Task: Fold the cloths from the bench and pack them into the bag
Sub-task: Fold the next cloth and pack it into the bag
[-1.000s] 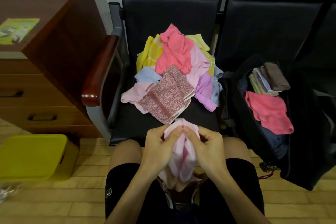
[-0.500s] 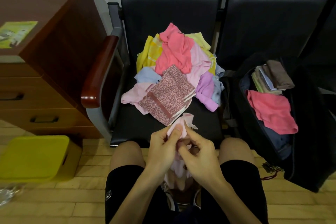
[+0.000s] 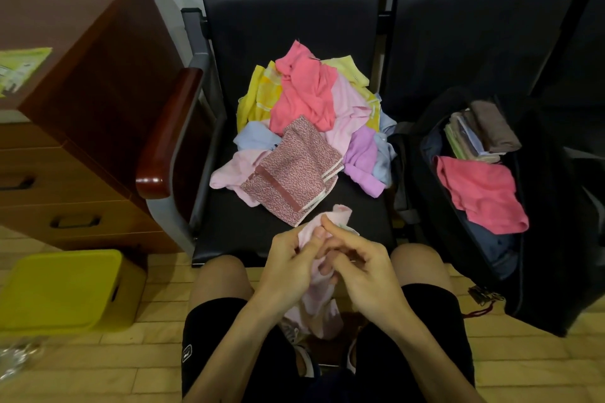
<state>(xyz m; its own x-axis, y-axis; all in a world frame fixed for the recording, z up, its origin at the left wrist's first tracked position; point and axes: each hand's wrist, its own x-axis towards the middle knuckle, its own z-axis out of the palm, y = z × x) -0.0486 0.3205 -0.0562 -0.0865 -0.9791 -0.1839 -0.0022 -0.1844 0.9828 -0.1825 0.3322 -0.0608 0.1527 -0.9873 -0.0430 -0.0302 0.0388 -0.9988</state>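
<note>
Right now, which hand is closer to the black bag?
Right. The right hand lies between the black bag and the left hand, which is farther off. Both grip the pale pink cloth.

The pale pink cloth (image 3: pixel 342 214) is half hidden; the bag (image 3: pixel 543 271) bottom is dark.

Single head camera, wide-angle, faces forward-down, close above bench (image 3: pixel 235 229) front edge
</note>
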